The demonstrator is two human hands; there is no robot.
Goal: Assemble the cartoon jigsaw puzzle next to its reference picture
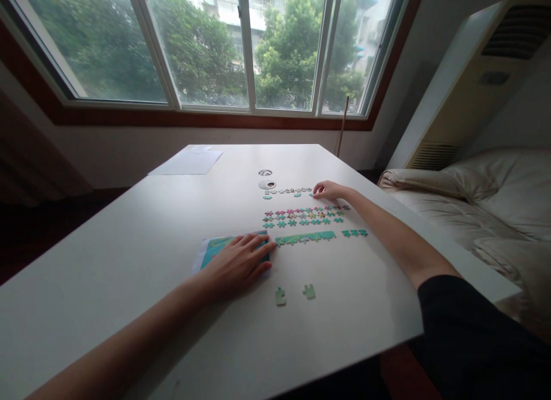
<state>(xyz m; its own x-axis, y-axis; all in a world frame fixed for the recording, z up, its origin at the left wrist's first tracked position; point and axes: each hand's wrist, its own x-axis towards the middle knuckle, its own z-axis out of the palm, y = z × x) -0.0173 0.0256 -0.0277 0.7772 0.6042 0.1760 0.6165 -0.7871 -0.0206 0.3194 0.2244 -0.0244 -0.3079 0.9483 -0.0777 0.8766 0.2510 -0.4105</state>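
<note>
Window (pixel 210 55), sofa (pixel 477 199), perhaps a curtain (pixel 32 147)

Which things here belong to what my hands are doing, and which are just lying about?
Seemingly in use:
- loose puzzle pieces, some near your right hand
- joined puzzle strip
- blue-green picture sheet under your left hand

Apparently just lying about:
- white sheet, far left
- two round items, purpose unclear

Green puzzle strip (pixel 305 238) lies flat, loose pieces (pixel 281 224) in rows past it, couple pale pieces (pixel 280 298) on its near side.
</note>
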